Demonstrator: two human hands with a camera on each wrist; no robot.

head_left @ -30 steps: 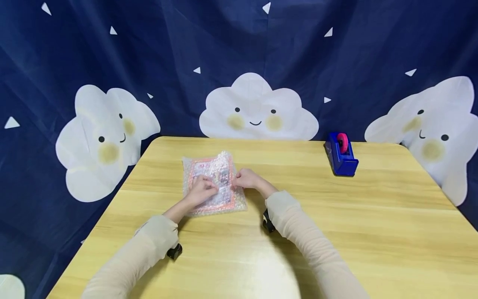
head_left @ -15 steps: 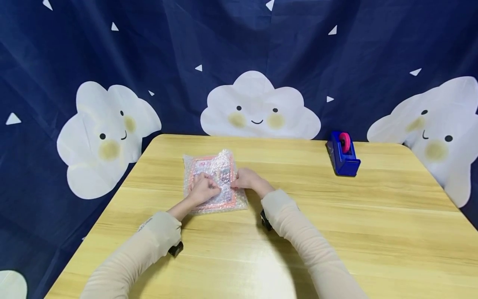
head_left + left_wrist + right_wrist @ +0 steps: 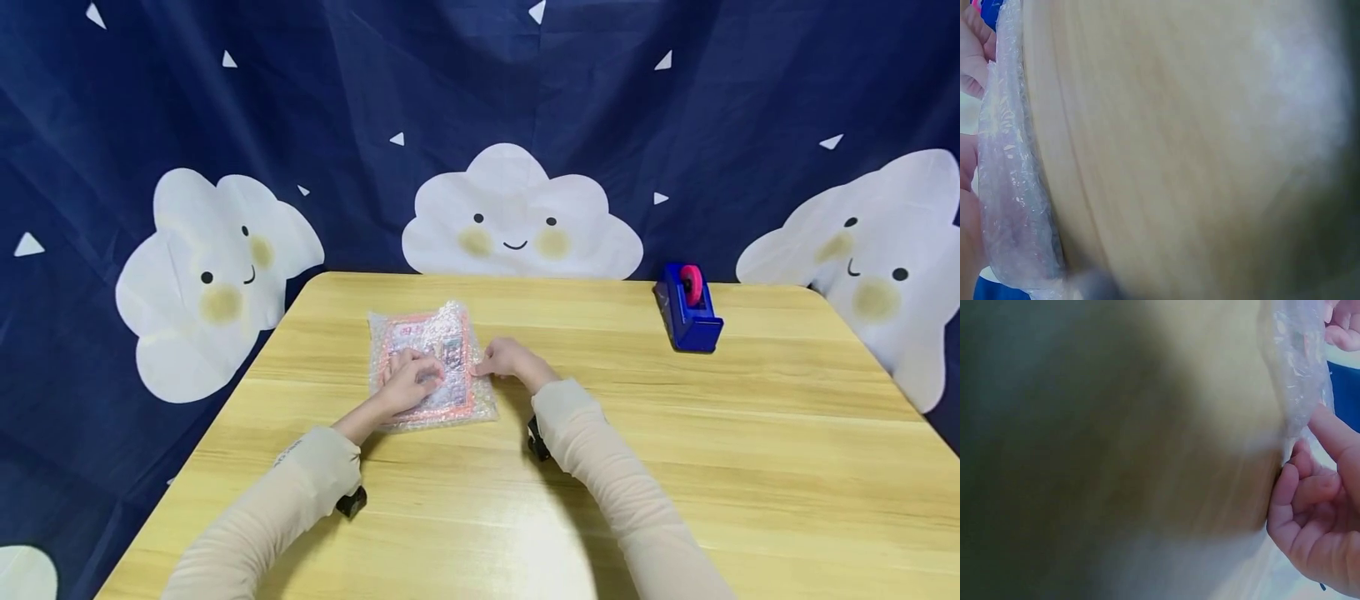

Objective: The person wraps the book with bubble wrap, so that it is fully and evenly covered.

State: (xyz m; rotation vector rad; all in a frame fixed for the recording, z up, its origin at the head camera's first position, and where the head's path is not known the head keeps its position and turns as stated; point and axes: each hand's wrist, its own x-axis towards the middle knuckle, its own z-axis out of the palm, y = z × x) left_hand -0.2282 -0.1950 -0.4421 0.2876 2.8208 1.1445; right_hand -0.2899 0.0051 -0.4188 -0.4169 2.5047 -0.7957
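Observation:
A flat package in clear bubble wrap (image 3: 450, 408) lies on the table, left of the middle. Through the film shows a rectangular item with an orange-red border and a printed face; its kind is unclear. My left hand (image 3: 408, 383) rests on top of the package, fingers bent over its middle and thumb apart from them. At the right edge, my right hand (image 3: 508, 358) has its thumb on the bubble wrap. In the right wrist view, the other fingers (image 3: 1310, 487) curl beside that edge. Only a strip of the bubble wrap (image 3: 1013, 181) shows in the left wrist view.
A blue tape dispenser (image 3: 688, 321) with a pink-red core stands near the table's far right. The wooden table (image 3: 750, 467) ends at a dark blue curtain (image 3: 360, 83) printed with white clouds.
My left thumb and fingertips, close together before, have spread apart over the package. My right hand has shifted slightly right along its edge. The package stays in place.

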